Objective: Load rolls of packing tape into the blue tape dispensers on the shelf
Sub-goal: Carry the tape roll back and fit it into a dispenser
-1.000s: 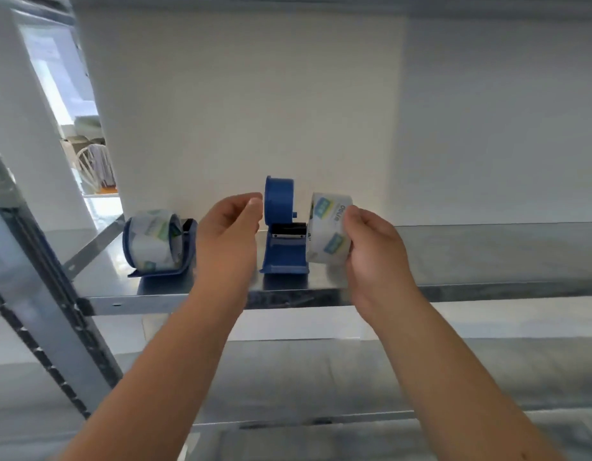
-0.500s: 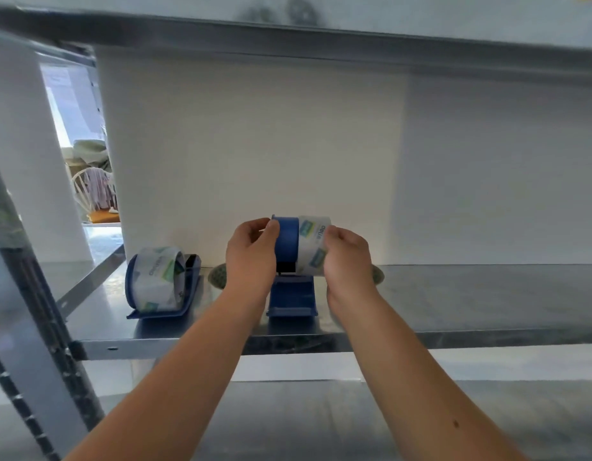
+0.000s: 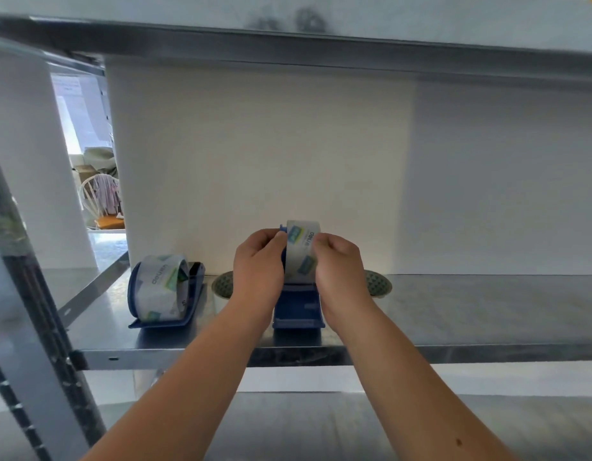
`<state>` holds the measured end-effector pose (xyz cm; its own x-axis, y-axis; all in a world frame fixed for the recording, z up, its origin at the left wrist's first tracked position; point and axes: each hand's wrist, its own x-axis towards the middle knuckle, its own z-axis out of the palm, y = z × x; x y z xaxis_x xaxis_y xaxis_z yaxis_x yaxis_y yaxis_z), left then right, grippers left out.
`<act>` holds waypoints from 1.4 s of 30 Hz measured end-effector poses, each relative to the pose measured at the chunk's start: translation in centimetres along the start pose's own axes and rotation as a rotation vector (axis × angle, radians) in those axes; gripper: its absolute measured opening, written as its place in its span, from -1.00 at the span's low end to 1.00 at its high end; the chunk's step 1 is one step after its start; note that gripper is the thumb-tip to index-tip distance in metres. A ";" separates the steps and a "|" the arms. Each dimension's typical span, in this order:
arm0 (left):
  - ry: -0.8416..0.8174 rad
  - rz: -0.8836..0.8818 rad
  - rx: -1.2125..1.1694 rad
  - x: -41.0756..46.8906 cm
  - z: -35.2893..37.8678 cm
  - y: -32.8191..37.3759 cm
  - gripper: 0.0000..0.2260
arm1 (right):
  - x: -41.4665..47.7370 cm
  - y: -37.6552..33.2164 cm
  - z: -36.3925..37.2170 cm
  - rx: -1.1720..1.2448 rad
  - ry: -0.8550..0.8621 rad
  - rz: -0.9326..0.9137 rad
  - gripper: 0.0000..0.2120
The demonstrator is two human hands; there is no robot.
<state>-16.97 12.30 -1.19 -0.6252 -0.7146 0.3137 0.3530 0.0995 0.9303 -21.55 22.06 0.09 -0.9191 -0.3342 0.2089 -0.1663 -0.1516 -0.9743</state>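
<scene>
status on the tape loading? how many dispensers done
One looks done: the left dispenser lies on the shelf with a roll in it. In hand: the left hand and right hand press a tape roll onto the upright dispenser. Whether it is seated, I cannot tell.

Two round patterned objects far back on the shelf, left one and right one, half hidden behind the wrists, upper blue plastic dispenser covered by both hands, doorway clutter blurred.

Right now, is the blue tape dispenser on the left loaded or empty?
Loaded: the left blue plastic tape dispenser has a clear printed roll of packing tape sitting in it.
</scene>
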 end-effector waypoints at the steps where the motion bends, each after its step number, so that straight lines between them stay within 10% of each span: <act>1: -0.009 0.005 -0.003 -0.1 0.0 -0.1 -0.67 | 0.0 0.1 0.0 -0.018 -0.019 -0.009 -0.64; 22: -0.091 0.226 -0.121 -3.1 -1.0 -0.3 -0.70 | -2.8 0.5 -5.1 -0.055 -0.318 -0.248 -0.80; 32: -0.215 -0.001 -0.227 -4.6 -1.2 2.5 -0.30 | -3.7 0.9 -7.0 -0.245 -0.487 -0.457 -0.74; 37: -0.207 0.061 -0.285 -5.9 -1.4 2.4 -0.65 | -3.7 1.7 -7.3 -0.347 -0.467 -0.579 -0.71; 42: -0.152 0.169 -0.225 -6.9 -1.1 2.3 -0.45 | -3.6 0.8 -7.8 -0.285 -0.559 -0.575 -0.76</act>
<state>-11.07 16.67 -1.40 -0.6352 -0.5878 0.5010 0.5952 0.0408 0.8025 -21.13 30.39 -2.11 -0.3648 -0.6984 0.6157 -0.7057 -0.2239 -0.6722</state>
